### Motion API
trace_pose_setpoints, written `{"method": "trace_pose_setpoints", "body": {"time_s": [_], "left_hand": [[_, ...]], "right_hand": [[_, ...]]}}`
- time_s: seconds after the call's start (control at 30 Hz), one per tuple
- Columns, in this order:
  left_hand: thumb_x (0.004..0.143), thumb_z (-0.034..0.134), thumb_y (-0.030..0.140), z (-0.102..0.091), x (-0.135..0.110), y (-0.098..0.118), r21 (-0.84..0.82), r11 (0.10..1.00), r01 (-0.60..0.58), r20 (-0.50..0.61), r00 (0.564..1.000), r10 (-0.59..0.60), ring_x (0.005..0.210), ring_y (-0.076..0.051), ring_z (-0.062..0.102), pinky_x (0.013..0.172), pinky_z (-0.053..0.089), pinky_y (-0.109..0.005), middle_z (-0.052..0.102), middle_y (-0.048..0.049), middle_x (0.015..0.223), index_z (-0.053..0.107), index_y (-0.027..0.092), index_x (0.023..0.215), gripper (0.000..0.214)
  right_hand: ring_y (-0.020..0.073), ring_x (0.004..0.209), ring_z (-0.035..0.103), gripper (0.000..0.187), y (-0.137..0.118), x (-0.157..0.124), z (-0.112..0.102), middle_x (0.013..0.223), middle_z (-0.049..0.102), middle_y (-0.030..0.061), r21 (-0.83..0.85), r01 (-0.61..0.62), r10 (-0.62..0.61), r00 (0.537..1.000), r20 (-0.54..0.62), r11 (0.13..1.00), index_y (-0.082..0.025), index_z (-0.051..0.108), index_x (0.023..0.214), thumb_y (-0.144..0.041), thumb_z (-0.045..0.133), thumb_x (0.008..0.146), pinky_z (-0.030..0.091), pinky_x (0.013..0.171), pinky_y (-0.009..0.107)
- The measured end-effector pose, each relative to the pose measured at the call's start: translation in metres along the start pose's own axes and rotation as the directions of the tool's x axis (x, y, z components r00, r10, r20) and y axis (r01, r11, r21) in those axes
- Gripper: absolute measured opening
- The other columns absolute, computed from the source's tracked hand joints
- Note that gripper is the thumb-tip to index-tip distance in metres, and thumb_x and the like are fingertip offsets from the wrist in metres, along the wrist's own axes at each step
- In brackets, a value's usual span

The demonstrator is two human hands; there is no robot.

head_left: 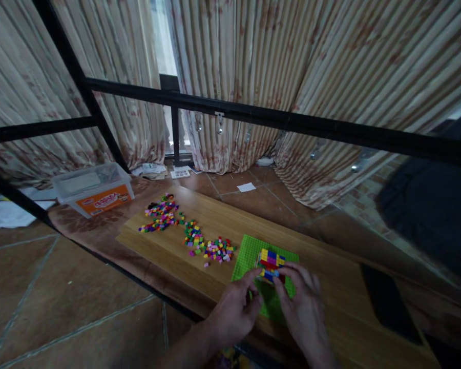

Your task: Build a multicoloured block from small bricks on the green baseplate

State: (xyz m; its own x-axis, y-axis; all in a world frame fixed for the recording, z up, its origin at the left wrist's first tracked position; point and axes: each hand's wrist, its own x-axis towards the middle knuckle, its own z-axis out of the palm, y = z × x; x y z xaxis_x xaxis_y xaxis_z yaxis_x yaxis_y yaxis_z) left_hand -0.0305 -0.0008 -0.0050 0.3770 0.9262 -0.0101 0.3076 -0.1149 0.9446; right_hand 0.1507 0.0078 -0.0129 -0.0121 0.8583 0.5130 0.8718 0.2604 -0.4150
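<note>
A small block of stacked coloured bricks (271,261) stands on a green baseplate (249,253) lying on a wooden board (215,218). My left hand (236,307) rests at the plate's near edge, fingers curled, its fingertips touching the near left side of the brick block. My right hand (303,302) lies over the plate's near right part, fingers bent and pressed against the block's front. Whether either hand pinches a loose brick is hidden.
Loose small bricks lie in heaps on the board: one heap (159,212) at the far left, another (211,248) beside the plate. A clear plastic box with an orange label (94,189) stands at the left. Black frame bars (276,120) cross overhead; curtains hang behind.
</note>
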Motion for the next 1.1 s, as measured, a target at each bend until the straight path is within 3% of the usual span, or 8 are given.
{"method": "trace_pose_setpoints", "body": {"time_s": [0.13,0.27,0.47,0.53,0.63,0.7,0.87,1.1], "left_hand": [[0.082,0.048,0.02,0.013,0.016,0.001,0.018,1.0,-0.021,0.058,0.998,0.02,0.061,-0.011,0.053,0.058,0.043,-0.023,0.063,-0.0003,0.091,0.038,0.023,0.137,0.057],[0.08,0.048,0.018,0.02,0.022,0.0,0.038,0.999,-0.002,0.066,0.998,-0.001,0.066,-0.013,0.055,0.062,0.044,-0.024,0.064,-0.0007,0.09,0.039,0.022,0.137,0.058],[0.08,0.047,0.018,0.022,0.024,-0.001,0.07,0.997,-0.033,0.07,0.997,0.028,0.065,-0.013,0.056,0.063,0.044,-0.023,0.065,-0.001,0.089,0.042,0.02,0.134,0.054],[0.081,0.048,0.018,0.021,0.024,-0.002,0.119,0.992,-0.039,0.062,0.998,0.032,0.064,-0.012,0.056,0.063,0.045,-0.023,0.065,-0.0017,0.091,0.043,0.019,0.133,0.052],[0.082,0.047,0.018,0.021,0.023,-0.003,0.185,0.981,-0.06,0.063,0.997,0.05,0.065,-0.012,0.056,0.064,0.045,-0.024,0.065,-0.0021,0.093,0.043,0.019,0.132,0.05],[0.082,0.046,0.018,0.021,0.022,-0.004,0.218,0.973,-0.079,0.065,0.996,0.066,0.068,-0.013,0.057,0.066,0.046,-0.025,0.065,-0.0025,0.095,0.041,0.019,0.133,0.051],[0.083,0.045,0.017,0.021,0.022,-0.005,0.279,0.952,-0.122,0.071,0.992,0.106,0.08,-0.017,0.061,0.076,0.048,-0.029,0.065,-0.0044,0.098,0.038,0.019,0.135,0.053],[0.083,0.045,0.016,0.02,0.023,-0.005,0.307,0.944,-0.123,0.084,0.991,0.102,0.09,-0.019,0.062,0.084,0.049,-0.033,0.065,-0.0057,0.102,0.035,0.02,0.136,0.055]], "right_hand": [[0.023,0.098,0.05,0.017,0.002,0.009,0.008,0.108,0.058,0.0069,-0.034,0.029,-0.027,0.998,0.051,0.999,-0.023,0.062,0.094,-0.033,0.052,0.085,0.042,0.086,0.04],[0.0242,0.101,0.049,0.015,0.0,0.01,0.011,0.109,0.057,0.0073,-0.03,-0.017,0.018,0.999,0.047,0.999,-0.023,0.063,0.091,-0.032,0.053,0.083,0.042,0.087,0.04],[0.0234,0.104,0.052,0.02,0.005,0.006,0.006,0.11,0.059,0.0073,0.184,-0.175,0.168,0.984,0.056,0.967,-0.023,0.065,0.091,-0.038,0.057,0.08,0.041,0.091,0.041],[0.0234,0.104,0.054,0.028,0.01,0.005,0.007,0.109,0.061,0.0078,0.312,-0.308,0.302,0.951,0.067,0.899,-0.022,0.065,0.096,-0.043,0.055,0.08,0.041,0.092,0.041],[0.0242,0.102,0.058,0.042,0.018,0.006,0.015,0.111,0.063,0.0089,0.444,-0.525,0.524,0.84,0.137,0.726,-0.02,0.062,0.109,-0.05,0.053,0.08,0.042,0.091,0.042],[0.025,0.104,0.058,0.049,0.019,0.008,0.022,0.115,0.063,0.0095,0.466,-0.593,0.586,0.79,0.18,0.656,-0.02,0.059,0.114,-0.053,0.054,0.078,0.041,0.093,0.042],[0.0255,0.11,0.056,0.055,0.016,0.012,0.036,0.119,0.061,0.0103,0.488,-0.607,0.598,0.777,0.197,0.627,-0.019,0.057,0.117,-0.053,0.059,0.074,0.039,0.097,0.043],[0.0243,0.098,0.061,0.053,0.013,0.008,0.044,0.11,0.066,0.0103,0.537,-0.607,0.636,0.755,0.16,0.586,-0.018,0.059,0.115,-0.05,0.061,0.072,0.046,0.088,0.041]]}}
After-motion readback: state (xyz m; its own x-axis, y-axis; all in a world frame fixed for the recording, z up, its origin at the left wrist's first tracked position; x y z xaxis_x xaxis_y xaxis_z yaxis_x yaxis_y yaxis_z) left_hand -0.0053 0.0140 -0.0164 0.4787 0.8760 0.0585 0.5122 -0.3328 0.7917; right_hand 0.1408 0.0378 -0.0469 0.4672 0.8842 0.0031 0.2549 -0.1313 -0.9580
